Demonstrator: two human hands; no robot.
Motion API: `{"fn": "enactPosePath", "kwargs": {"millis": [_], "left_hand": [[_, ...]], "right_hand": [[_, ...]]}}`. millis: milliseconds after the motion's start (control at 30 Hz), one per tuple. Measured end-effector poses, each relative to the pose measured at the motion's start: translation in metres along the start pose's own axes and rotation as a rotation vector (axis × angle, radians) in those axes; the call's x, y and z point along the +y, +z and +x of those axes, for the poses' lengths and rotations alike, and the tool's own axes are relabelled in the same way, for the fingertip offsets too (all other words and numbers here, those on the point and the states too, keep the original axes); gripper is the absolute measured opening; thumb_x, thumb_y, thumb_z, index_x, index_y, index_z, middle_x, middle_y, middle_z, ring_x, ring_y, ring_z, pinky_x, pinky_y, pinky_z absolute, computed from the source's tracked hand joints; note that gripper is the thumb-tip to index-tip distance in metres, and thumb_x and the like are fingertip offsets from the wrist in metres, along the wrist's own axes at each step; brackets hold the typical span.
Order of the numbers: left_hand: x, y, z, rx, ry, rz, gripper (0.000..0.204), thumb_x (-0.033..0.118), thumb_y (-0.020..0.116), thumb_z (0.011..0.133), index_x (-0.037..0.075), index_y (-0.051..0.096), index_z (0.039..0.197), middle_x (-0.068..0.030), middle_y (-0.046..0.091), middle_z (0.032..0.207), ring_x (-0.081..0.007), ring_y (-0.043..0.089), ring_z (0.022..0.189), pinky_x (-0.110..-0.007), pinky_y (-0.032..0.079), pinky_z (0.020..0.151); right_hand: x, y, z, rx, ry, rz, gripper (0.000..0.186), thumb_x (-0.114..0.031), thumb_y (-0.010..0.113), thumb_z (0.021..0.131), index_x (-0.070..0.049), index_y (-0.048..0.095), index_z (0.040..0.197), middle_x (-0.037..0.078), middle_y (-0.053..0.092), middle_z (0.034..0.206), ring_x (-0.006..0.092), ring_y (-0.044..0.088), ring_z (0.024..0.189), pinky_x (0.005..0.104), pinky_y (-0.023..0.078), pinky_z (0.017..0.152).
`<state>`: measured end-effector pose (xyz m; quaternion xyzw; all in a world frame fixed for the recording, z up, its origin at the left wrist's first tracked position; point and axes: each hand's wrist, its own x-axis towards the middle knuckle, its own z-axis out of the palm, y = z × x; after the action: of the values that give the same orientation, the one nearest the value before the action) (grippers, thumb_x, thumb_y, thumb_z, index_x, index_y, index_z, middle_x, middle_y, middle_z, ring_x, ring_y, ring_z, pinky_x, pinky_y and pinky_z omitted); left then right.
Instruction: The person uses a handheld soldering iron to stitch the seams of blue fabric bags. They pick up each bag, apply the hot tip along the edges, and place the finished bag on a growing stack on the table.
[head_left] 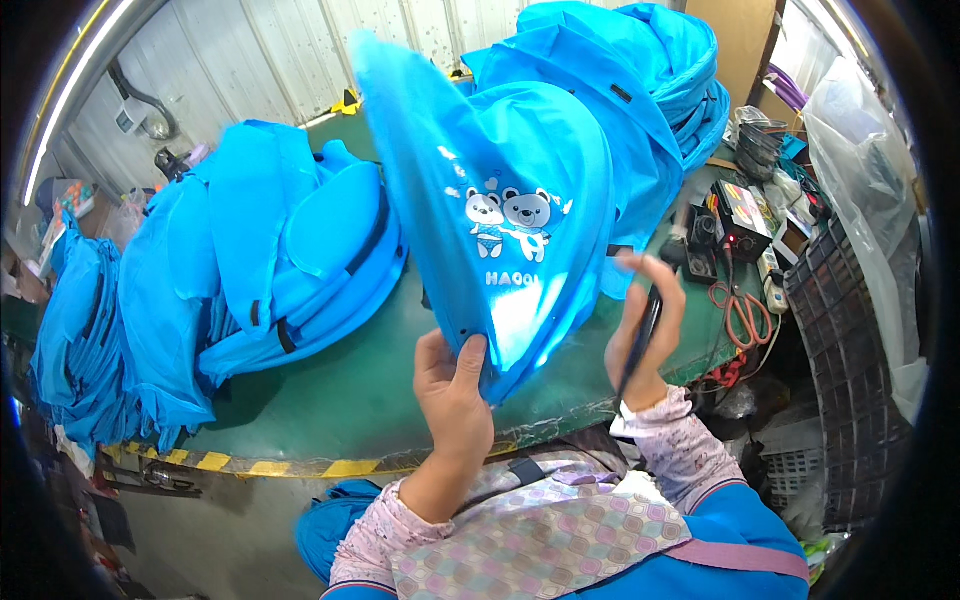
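Blue folded fabric panel (500, 220) is pinched at its lower edge by left hand (455, 385) fingers, dark slim tool (638, 345) gripped in right hand (645, 335); a careful tool touch on the panel edge is judged next.

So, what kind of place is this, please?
Probably a small sewing or assembly workshop. Stacks of the same blue fabric pieces cover a green worktable, orange-handled scissors lie at its right side, and the left hand holds up one blue piece with a bear print.
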<state>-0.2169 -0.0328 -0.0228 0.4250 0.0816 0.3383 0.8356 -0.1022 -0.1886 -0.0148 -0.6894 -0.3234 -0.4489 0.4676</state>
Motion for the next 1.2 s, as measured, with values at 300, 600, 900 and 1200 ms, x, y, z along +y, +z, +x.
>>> {"fn": "enactPosePath", "kwargs": {"millis": [300,600,900,1200], "left_hand": [[0.019,0.018,0.002,-0.339,0.324,0.989,0.067,0.01,0.074,0.087,-0.003,0.035,0.14,-0.0211,0.058,0.121,-0.0341,0.063,0.108,-0.038,0.051,0.09],[0.031,0.064,0.109,-0.419,0.99,1.128,0.051,0.002,0.066,0.092,-0.013,0.041,0.134,-0.0261,0.06,0.122,-0.0331,0.063,0.103,-0.038,0.048,0.094],[-0.062,0.279,0.299,-0.891,0.799,1.07,0.049,0.005,0.064,0.088,0.005,0.045,0.133,-0.0303,0.062,0.115,-0.049,0.06,0.106,-0.051,0.05,0.088],[-0.223,0.309,0.339,-0.863,0.689,1.383,0.069,0.028,0.074,0.084,0.019,0.042,0.145,-0.014,0.056,0.133,-0.0322,0.047,0.13,-0.064,0.023,0.111]], "right_hand": [[0.019,0.063,0.036,0.128,0.149,0.308,0.059,-0.009,0.066,0.093,-0.004,0.036,0.143,0.017,0.039,0.15,0.0275,0.048,0.123,0.0347,0.042,0.095],[0.056,0.037,0.091,0.285,-0.201,0.583,0.054,-0.025,0.069,0.094,-0.005,0.043,0.137,0.036,0.037,0.146,0.0406,0.062,0.117,0.0461,0.056,0.087],[0.144,-0.004,0.013,0.18,0.09,0.15,0.045,-0.011,0.057,0.098,-0.002,0.035,0.137,0.029,0.053,0.128,0.0247,0.067,0.091,0.0394,0.053,0.082],[0.153,0.0,0.012,-0.014,0.161,-0.014,0.039,-0.001,0.057,0.092,0.002,0.043,0.129,0.017,0.062,0.102,0.0282,0.062,0.093,0.0396,0.05,0.082]]}}
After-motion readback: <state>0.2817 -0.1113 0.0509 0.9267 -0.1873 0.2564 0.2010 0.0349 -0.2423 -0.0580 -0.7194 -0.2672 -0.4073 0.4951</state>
